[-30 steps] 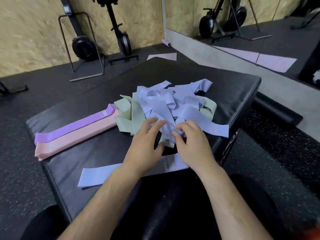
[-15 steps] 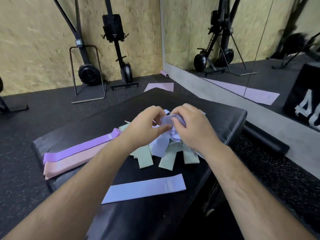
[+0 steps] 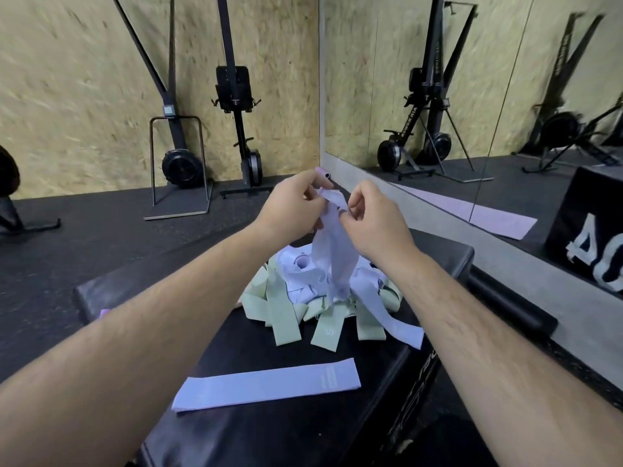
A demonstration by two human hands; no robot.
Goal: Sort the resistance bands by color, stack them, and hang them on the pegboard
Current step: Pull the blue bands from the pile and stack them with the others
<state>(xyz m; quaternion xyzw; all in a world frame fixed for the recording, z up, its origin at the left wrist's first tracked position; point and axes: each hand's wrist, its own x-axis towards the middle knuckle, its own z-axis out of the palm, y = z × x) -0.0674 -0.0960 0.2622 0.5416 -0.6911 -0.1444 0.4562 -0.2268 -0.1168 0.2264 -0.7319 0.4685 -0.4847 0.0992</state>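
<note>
- My left hand [image 3: 293,210] is curled, with the thumb and fingertips pinching the top edge of a pale blue band [image 3: 333,251] held up above the heap.
- My right hand [image 3: 374,220] is just beside it, fingers bent, pinching the same band from the other side.
- The band hangs down from both hands, and its lower end trails into the heap of bands [image 3: 303,288].
- The heap sits on the black padded box [image 3: 236,348]. Blue bands are tangled on top and green bands [image 3: 285,318] fan out beneath.
- One flat blue band [image 3: 269,387] lies apart, nearer me. I cannot read the pale print at its right end.
- The lettering on the box's side is too dark to read.
- In the mirror [image 3: 438,129] at right, a reflected black box [image 3: 573,210] shows a large white 4 and part of a round figure.
</note>
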